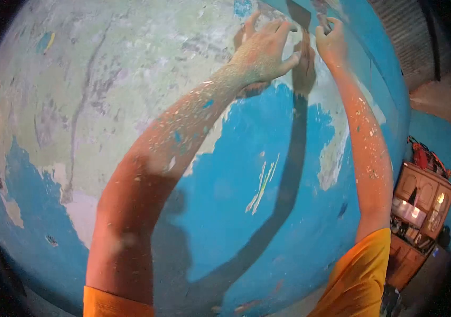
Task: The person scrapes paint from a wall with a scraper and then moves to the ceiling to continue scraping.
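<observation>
A large wall (252,153) fills most of the view, its blue paint flaked away over a broad pale, patchy area. My left hand (265,53) is raised at the upper middle with fingers spread, close over the bare patch and holding nothing. To its right, my right hand (333,46) is closed round a scraper (322,20), which points up toward the top edge of the view. The scraper's far end is hard to make out, but its shadow on the wall looks wide and flat. Flecks of paint cling to both forearms.
A wooden cabinet (418,206) with glass panes stands at the far right, with various items piled on top. Above it runs a corrugated metal roof (402,31). Shadows of my arm and head fall across the blue paint.
</observation>
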The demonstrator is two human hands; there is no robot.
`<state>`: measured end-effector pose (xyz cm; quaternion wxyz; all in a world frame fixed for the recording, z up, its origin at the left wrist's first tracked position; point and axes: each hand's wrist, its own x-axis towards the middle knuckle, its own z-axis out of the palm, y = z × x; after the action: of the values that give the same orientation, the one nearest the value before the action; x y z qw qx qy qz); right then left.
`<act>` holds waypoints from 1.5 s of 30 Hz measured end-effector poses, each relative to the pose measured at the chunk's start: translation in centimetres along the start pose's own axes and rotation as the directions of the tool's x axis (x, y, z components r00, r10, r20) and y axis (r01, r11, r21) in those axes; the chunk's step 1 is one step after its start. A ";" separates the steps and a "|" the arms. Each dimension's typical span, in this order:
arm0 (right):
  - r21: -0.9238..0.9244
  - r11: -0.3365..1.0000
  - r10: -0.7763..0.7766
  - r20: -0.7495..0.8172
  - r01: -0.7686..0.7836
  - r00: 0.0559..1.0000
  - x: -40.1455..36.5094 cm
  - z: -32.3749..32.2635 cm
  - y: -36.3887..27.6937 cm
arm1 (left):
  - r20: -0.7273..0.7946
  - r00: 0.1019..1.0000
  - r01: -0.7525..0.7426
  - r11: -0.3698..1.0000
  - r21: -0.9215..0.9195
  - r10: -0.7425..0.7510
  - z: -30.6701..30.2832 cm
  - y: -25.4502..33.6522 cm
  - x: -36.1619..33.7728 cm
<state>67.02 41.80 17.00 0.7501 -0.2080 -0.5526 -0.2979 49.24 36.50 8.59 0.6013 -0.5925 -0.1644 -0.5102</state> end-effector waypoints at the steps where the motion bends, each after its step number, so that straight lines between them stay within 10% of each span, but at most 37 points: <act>1: -0.014 1.000 -0.022 0.081 0.023 0.996 -1.7 -0.9 -1.4 | -0.044 0.998 -0.048 0.998 0.045 0.050 -1.6 0.3 -0.9; 19: 0.149 0.989 -0.037 0.321 -0.012 0.947 -10.9 -4.5 -19.3 | 0.339 0.941 -0.108 0.958 0.264 0.013 -25.3 -7.2 -8.6; 29: 0.208 0.946 0.141 0.428 -0.249 0.893 -18.0 -7.4 -19.3 | 0.453 0.891 -0.176 0.939 0.296 0.024 -25.6 -5.9 -8.5; 34: 0.123 0.915 0.362 0.174 -0.385 0.916 -16.7 -7.0 -15.5 | 0.408 0.913 -0.143 0.943 0.301 0.009 -25.3 -4.9 -8.6; 45: 0.003 0.950 0.313 -0.022 -0.313 0.949 -3.3 -2.3 -13.0 | 0.364 0.927 -0.174 0.962 0.209 0.088 -19.7 -6.1 -6.6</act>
<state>59.09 31.47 12.91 0.7940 -0.2897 -0.5041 -0.1775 33.49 23.29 1.81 0.6616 -0.6076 -0.2888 -0.3312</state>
